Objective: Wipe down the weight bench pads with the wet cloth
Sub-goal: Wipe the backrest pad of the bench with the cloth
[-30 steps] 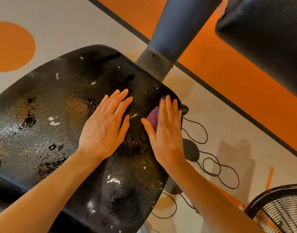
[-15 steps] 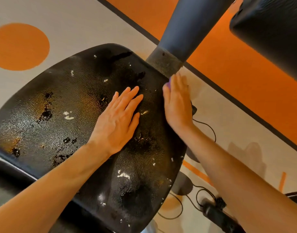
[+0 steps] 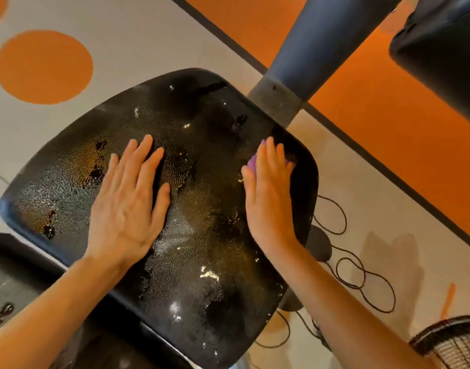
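A black textured seat pad [image 3: 202, 262] fills the middle of the view, its surface wet and glistening with worn patches. My left hand [image 3: 130, 198] lies flat on the pad's left half, fingers straight and spread. My right hand [image 3: 268, 187] presses flat on a purple cloth [image 3: 251, 163] near the pad's right edge; only small bits of the cloth show around the fingers. A second black pad [image 3: 13, 283] adjoins at the lower left. Another black pad [image 3: 447, 57] is at the upper right.
A blue-grey frame post [image 3: 308, 54] rises behind the seat pad. Black cables [image 3: 359, 267] loop on the floor to the right. A fan grille [image 3: 455, 344] sits at the lower right corner. The floor is grey and orange with a black stripe.
My right hand with the cloth slid from the pad's far right corner by the post back toward me along the right edge. My left hand stayed flat on the pad.
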